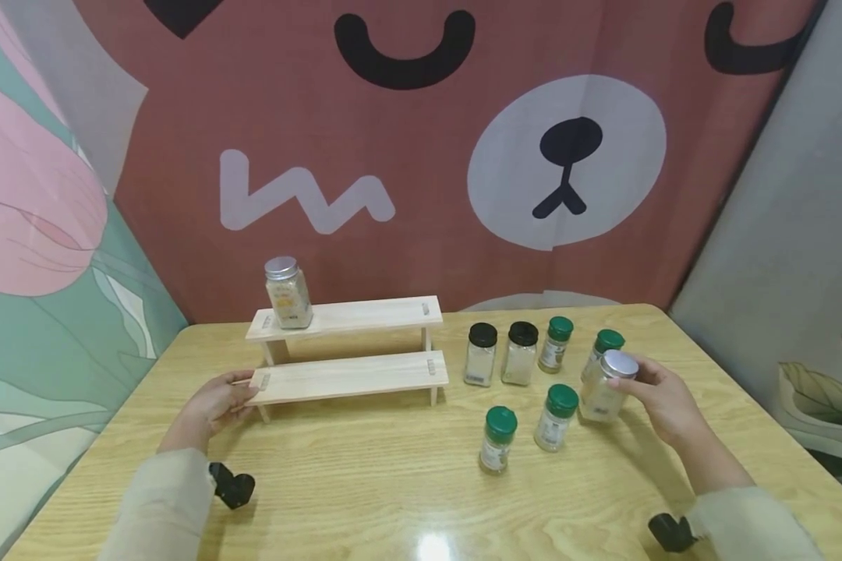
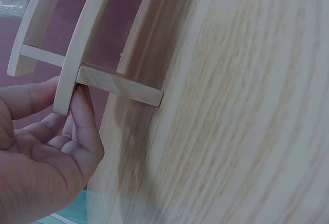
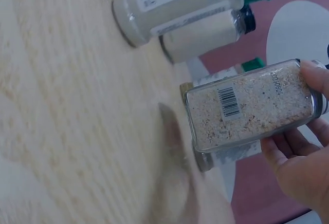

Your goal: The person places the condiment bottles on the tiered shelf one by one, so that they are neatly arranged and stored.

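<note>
My left hand [image 1: 219,401] pinches the left end of the lower board of a two-tier wooden rack [image 1: 351,378], thumb above and fingers beneath, as the left wrist view shows. On the rack's upper board, at the left, stands a silver-lidded glass spice jar [image 1: 289,294]. Over at the right, my right hand [image 1: 666,401] grips another silver-lidded spice jar [image 3: 252,106] near its lid. Pale, coarse grains fill that square jar, and a barcode shows on its side. It appears raised off the table, tilted a little, partly hiding a green-lidded jar [image 1: 609,340] behind it.
Two black-lidded jars [image 1: 480,356] stand right of the rack, with a green-lidded jar [image 1: 556,345] beside them. Nearer the front are two more green-lidded jars [image 1: 497,442]. A wall with a printed bear face [image 1: 421,156] rises behind the wooden table [image 1: 351,491].
</note>
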A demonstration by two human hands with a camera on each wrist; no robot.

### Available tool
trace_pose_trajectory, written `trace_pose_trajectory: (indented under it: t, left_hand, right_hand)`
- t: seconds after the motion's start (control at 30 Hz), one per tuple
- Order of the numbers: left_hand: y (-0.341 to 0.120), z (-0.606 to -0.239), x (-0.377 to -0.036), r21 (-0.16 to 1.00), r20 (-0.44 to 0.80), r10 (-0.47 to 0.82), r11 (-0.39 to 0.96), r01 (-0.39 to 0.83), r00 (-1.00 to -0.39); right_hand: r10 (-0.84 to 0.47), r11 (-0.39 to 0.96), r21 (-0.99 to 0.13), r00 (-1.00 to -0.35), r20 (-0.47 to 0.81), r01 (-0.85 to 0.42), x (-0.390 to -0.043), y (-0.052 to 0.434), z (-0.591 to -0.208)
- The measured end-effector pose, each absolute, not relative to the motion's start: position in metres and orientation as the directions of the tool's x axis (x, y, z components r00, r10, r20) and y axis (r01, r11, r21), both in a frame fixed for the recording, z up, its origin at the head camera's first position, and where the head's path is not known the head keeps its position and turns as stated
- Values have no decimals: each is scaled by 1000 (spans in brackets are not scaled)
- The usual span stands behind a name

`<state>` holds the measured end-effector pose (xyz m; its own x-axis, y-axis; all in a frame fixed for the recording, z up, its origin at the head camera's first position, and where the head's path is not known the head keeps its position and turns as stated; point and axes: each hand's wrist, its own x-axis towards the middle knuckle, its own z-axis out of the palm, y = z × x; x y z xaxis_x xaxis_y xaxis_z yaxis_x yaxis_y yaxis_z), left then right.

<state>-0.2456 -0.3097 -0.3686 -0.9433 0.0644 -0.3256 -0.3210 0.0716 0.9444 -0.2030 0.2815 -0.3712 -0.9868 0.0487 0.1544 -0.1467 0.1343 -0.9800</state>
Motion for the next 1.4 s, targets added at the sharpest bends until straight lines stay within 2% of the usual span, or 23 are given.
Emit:
trace_pose_trajectory:
  t: [0.2,0.47,1.0,1.27,1.4]
  left_hand:
    - [-310,-369,-246,946,-322,72,70,-317,-944]
    - [-309,-368,-245,946,-321,73,80,-316,-944]
    - [-309,-368,-245,943,-329,63,80,-324,-942]
    - [-308,-367,-245,942,-326,59,100,-319,-944]
    - [-309,-367,-245,944,-321,61,95,-315,-945]
  right_hand:
    - [47,206,-968,-987,156,-144,-200,276,-358]
    - [18,109,-971,-977,214,-211,-200,264,-338]
    - [-8,178,-954,-970,245,-242,-206,247,-302]
    - [-43,110,-951,-957,286,-289,-212,233,-286]
    - [-35,97,-958,-963,266,-269,-215,222,-278]
